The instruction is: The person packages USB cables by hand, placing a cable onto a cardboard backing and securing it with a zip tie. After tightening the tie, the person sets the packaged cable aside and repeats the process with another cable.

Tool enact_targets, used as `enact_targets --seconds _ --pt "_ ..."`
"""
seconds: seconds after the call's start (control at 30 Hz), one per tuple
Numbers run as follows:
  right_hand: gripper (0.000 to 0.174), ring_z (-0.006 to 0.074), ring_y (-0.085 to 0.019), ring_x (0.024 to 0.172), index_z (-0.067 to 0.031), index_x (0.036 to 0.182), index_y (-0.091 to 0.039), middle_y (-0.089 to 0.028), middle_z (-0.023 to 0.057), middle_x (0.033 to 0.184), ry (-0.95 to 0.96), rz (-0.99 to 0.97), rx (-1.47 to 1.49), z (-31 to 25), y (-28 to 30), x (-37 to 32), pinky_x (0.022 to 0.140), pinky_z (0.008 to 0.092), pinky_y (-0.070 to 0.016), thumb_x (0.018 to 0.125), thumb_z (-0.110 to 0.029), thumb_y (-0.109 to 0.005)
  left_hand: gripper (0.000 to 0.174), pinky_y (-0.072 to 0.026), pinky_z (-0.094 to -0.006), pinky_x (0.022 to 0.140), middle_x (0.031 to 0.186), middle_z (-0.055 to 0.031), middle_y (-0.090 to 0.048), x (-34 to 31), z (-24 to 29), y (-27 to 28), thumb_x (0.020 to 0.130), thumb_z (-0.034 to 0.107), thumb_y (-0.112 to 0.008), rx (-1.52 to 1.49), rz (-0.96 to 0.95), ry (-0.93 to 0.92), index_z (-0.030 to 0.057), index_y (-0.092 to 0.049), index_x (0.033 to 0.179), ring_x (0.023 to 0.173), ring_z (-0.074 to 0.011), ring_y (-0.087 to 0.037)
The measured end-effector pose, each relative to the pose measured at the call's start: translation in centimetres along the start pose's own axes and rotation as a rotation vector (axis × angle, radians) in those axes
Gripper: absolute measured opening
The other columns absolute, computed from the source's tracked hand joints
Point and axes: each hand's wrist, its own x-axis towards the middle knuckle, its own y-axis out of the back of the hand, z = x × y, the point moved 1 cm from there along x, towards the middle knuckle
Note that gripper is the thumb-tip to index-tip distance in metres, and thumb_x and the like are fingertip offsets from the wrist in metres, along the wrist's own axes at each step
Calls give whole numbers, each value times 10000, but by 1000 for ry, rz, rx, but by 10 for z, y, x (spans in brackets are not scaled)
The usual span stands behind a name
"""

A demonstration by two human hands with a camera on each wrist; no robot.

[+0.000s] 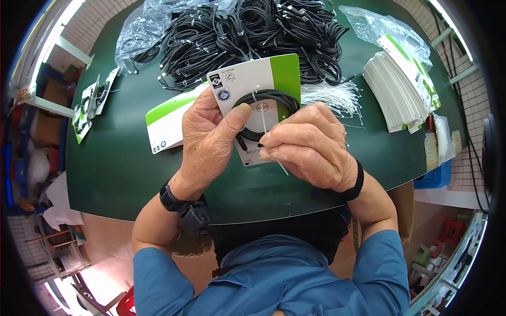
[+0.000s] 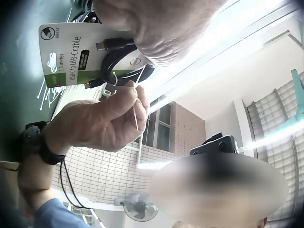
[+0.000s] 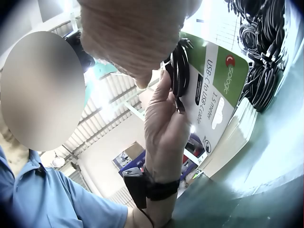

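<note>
My left hand [image 1: 205,142] grips a white and green card [image 1: 284,71] together with a coiled black USB-C cable [image 1: 276,96], its thumb pressing on the coil. In the right wrist view, the card [image 3: 216,90] shows printed "USB-C to USB-C cable" lettering, and the coil [image 3: 180,71] lies against it. A thin white cable tie [image 1: 265,118] runs across the coil and the card. My right hand [image 1: 313,145] pinches that tie below the coil between thumb and fingers. The tie's free tail [image 2: 136,118] sticks out past the fingertips in the left wrist view.
A heap of black cables [image 1: 247,42] covers the table's far side. Loose white ties [image 1: 334,100] lie to its right, near a stack of cards [image 1: 392,92]. More cards [image 1: 168,124] lie beneath my left hand. Carded cables [image 1: 87,113] sit at the left edge; plastic bags [image 1: 139,37] lie behind.
</note>
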Motion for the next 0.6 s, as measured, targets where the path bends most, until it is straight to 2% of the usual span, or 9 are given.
enact_targets --seconds 0.07,0.2,0.3,0.6 --pt "314 193 -694 852 -127 991 -695 -746 4 1061 -5 -1 17 1 -2 0 687 318 -524 757 -61 -893 388 -557 -324 1009 1269 -146 -711 0 -1 0 1016 23 -673 4 7 4 -51 -575 1384 1128 -163 -688" --pt "234 194 -700 816 -87 928 -674 -752 44 1006 13 103 82 5 -8 1 677 313 -512 753 -120 -826 385 -558 -325 1006 1264 -144 -713 0 -2 0 1013 21 -672 29 4 8 -50 -579 1381 1125 -166 -690" --pt "297 218 -720 853 -124 943 -658 -769 50 1032 -67 58 125 5 -4 1 679 325 -538 773 -94 -900 380 -558 -322 1002 1258 -142 -716 1 -1 -1 1013 20 -668 36 9 10 -50 -583 1377 1122 -163 -691" --pt "299 224 -722 826 -125 929 -651 -776 54 1011 -67 43 166 7 -5 2 679 329 -541 772 -108 -905 357 -569 -307 969 1226 -131 -728 1 -4 0 1012 24 -666 58 10 31 -46 -601 1356 1090 -146 -696"
